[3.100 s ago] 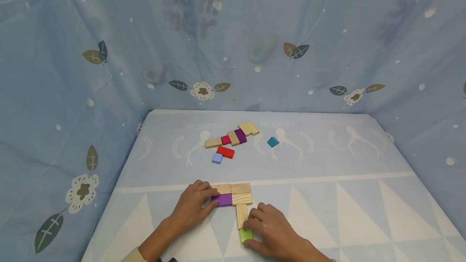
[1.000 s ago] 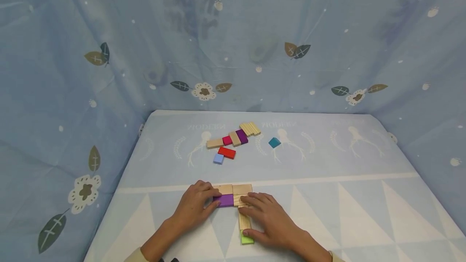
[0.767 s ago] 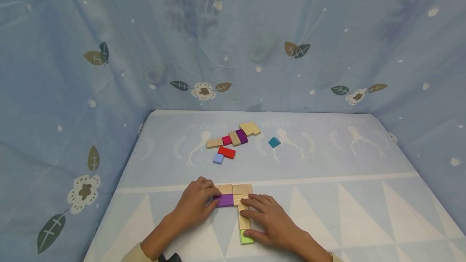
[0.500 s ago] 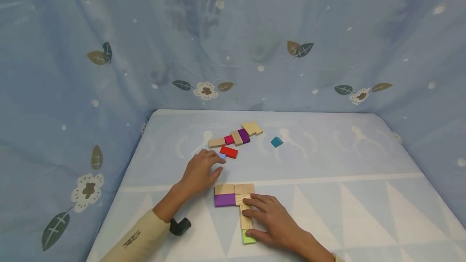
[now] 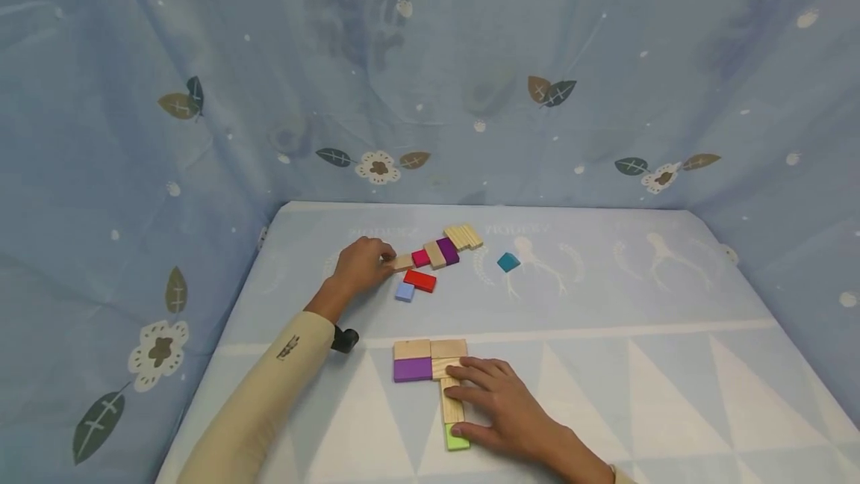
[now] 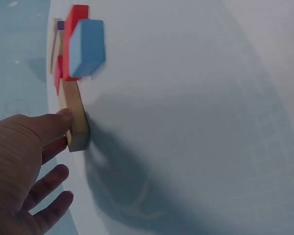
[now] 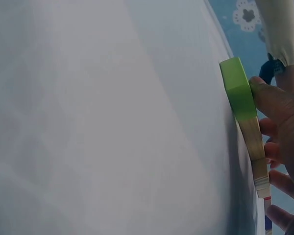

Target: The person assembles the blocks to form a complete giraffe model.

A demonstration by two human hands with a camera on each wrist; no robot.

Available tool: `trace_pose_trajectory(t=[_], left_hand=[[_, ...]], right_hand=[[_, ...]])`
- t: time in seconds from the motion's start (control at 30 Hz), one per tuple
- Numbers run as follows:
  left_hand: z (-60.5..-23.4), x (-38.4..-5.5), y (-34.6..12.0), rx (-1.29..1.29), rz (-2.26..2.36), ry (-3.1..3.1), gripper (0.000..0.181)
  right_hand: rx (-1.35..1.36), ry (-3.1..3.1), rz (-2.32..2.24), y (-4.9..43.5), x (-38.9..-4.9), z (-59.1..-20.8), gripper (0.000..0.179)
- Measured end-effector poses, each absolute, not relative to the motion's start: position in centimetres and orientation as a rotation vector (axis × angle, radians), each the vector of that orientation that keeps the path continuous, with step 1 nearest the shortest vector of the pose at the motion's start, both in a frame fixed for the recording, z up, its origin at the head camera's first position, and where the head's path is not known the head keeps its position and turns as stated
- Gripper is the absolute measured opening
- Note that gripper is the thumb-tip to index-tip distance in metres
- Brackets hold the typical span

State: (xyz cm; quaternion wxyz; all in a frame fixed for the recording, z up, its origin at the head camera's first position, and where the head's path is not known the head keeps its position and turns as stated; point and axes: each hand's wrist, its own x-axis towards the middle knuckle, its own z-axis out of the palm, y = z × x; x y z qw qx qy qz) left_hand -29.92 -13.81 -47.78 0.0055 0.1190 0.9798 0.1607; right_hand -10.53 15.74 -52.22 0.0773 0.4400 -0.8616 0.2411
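Head: left grip newly on block

The tan wooden block looks bare, smooth and matt; the narrow wooden block shows clear grain; the lime-green block is smooth and evenly coloured, seemingly painted; the red block and purple block look smooth too; the curtain is wrinkled cloth; the sleeve, matt fabric; the wrist camera, apparently black plastic.

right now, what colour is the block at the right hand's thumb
The block is lime green, seen best in the right wrist view.
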Motion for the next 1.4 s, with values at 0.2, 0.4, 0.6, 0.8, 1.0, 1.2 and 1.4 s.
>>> trace_pose_trajectory(t=[0.2, 0.4, 0.6, 0.8, 1.0, 1.2, 1.4], left_hand=[[-48.3, -29.3, -14.8, 0.378, 0.503, 3.056, 0.013], [-48.2, -26.5, -16.1, 0.184, 0.550, 3.035, 0.032], [-47.5, -22.0, -16.8, -0.037, 0.623, 2.941, 0.032], [-46.7, -17.2, -16.7, -0.108, 0.605, 2.832, 0.032], [-46.2, -12.9, -16.0, 0.031, 0.629, 2.743, 0.034], [-46.0, -10.3, -15.9, 0.230, 0.838, 2.523, 0.042], [-46.5, -9.4, -14.8, 0.342, 1.009, 2.375, 0.030]], right_hand=[[1.320, -2.569, 0.757, 15.8, -10.6, -52.2, 0.043], [1.323, -2.583, 0.768, 15.8, -10.5, -52.2, 0.043], [1.325, -2.581, 0.747, 15.9, -10.5, -52.3, 0.043], [1.326, -2.597, 0.764, 15.7, -10.5, -52.2, 0.042], [1.319, -2.592, 0.769, 15.7, -10.6, -52.3, 0.042], [1.319, -2.609, 0.798, 15.8, -10.6, -52.5, 0.043], [1.329, -2.617, 0.816, 15.9, -10.7, -52.6, 0.043]])
